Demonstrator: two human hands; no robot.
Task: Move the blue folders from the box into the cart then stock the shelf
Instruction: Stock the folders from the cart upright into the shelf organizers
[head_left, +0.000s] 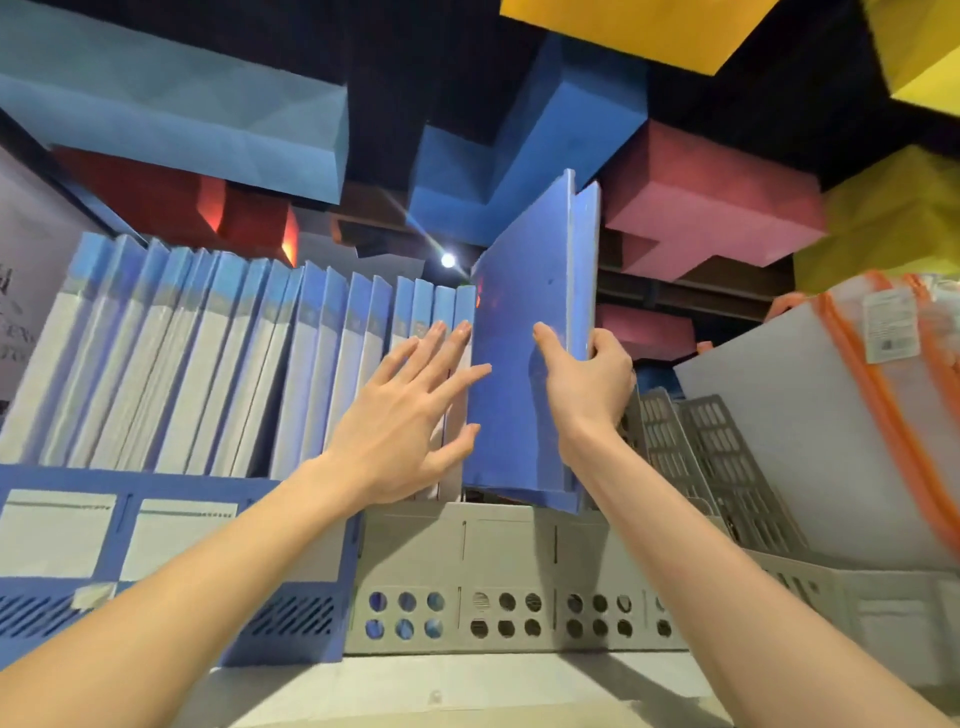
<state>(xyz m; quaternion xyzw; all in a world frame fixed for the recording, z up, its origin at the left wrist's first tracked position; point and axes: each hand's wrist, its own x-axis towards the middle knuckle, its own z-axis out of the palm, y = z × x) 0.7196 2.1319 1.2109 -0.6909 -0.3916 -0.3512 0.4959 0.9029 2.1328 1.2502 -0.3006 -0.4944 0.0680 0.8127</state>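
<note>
Head view looks up along two bare forearms raised to a shelf. The left hand is turned back-side up with its fingers straight and spread. Their tips press on the spines at the right end of a row of blue-and-white folders, and the hand clasps nothing.

The right hand is upright, with the wrist bent back. It grips a plain blue plastic folder by its right edge, with the thumb laid on the front cover and the other fingers curled round behind. This folder stands just right of the row and touches the left index fingertip. Its top leans slightly to the right and its lower edge is down at the mouth of a grey plastic file holder with round holes. A second blue edge shows behind it, but I cannot tell whether that is another folder.

The row stands in a blue slotted file holder, which carries two blank white label cards. To the right are grey perforated dividers and translucent pouches with orange trim. One pouch has a white printed sticker, whose text is too small to read. Dark lettering on the grey wall panel at far left is blurred.
</note>
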